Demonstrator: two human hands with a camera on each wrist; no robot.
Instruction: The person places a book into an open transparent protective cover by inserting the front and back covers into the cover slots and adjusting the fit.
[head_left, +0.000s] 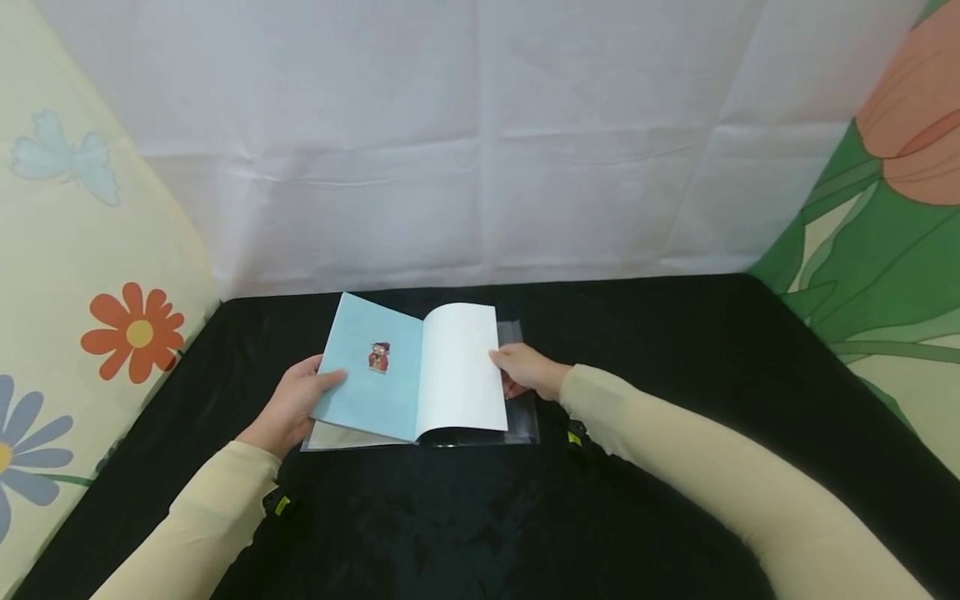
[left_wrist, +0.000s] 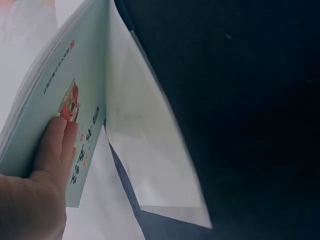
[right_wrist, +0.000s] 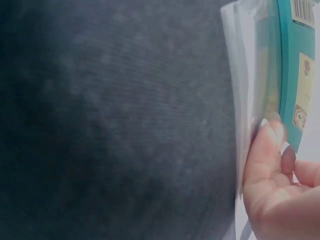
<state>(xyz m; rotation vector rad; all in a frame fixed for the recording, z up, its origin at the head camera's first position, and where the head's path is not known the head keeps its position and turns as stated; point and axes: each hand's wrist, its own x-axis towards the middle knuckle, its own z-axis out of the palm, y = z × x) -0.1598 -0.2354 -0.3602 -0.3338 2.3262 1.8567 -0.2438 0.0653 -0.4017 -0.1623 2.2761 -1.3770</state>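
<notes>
An open book is held above the black table, its left page light blue with a small figure in red and its right page white and curving. My left hand grips the left side, thumb on the blue page. Its fingers lie against the pale green cover with dark characters. My right hand pinches the right edge, thumb on the white page. In the right wrist view its fingers reach between a clear plastic cover and the teal back cover with a barcode. A whitish flap spreads away from the green cover.
A black cloth covers the table. White fabric hangs behind it. Panels printed with flowers and leaves stand at both sides. Dark straps with yellow marks sit under both wrists.
</notes>
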